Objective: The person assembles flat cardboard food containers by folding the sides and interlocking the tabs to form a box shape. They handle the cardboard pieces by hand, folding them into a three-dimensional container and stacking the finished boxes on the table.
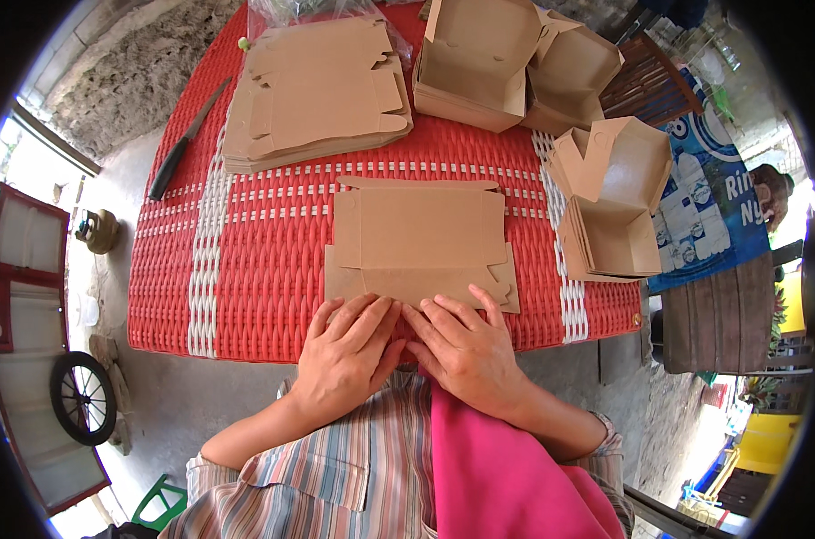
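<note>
A: Where does the cardboard box blank (420, 225) lie?

B: It lies flat on the bench (268, 296), straight before the person, its near edge under the fingers. I suppose this central place lets both hands reach it equally well.

A: Is it being grasped?

B: I see no grip. The left hand (346, 350) and the right hand (466, 350) both have extended fingers resting on the near part of the cardboard; neither is clenched. How strongly they press, I cannot tell.

A: And how are the arms posed?

B: The forearms come in from both sides and slant inward, so the hands nearly meet. Their backs face upward, and the thumbs point toward the middle.

A: Why are the other things farther away?

B: Probably to leave working space. The stack of flat blanks (322, 90) is at the far left, while the erected boxes (466, 101) stand at the far right. The knife (185, 146) lies beside the stack, perhaps safely away from the fingers.
</note>
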A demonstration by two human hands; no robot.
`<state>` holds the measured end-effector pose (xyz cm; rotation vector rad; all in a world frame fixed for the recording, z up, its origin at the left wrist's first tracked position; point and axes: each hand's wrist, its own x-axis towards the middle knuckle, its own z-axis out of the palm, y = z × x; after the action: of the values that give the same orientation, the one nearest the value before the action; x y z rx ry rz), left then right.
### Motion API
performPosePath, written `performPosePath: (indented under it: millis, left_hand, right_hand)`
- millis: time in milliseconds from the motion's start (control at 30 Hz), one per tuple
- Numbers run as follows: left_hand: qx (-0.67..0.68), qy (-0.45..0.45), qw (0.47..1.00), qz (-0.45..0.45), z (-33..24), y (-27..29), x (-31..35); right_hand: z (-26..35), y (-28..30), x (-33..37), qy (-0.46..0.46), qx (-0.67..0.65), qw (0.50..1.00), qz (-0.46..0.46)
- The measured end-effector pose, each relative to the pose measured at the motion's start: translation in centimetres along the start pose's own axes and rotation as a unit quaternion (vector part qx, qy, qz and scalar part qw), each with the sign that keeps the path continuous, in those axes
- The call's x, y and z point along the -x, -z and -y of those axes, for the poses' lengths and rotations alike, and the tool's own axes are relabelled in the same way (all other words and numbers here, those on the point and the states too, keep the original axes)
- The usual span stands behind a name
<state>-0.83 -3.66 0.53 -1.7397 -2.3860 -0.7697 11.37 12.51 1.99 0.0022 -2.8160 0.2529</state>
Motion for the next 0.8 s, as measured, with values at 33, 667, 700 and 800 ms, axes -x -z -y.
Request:
performPosePath:
  millis: [33,667,700,800]
  left_hand:
    - [-0.003,-0.006,1.000,0.009,0.1,0.1,0.1]
    - [-0.055,-0.016,0.996,0.067,0.9,2.1,0.2]
    - [-0.060,-0.017,0.996,0.064,1.0,2.3,0.3]
    - [-0.055,0.006,0.996,0.075,1.6,2.5,0.7]
  right_hand:
    - [0.1,0.1,0.0,0.004,-0.001,1.000,-0.003]
    - [-1.9,-0.2,0.4,-0.011,-0.041,0.998,-0.035]
    - [-2.2,0.0,0.5,-0.020,-0.044,0.998,-0.037]
    - [-2.9,0.4,1.2,-0.033,-0.033,0.998,-0.044]
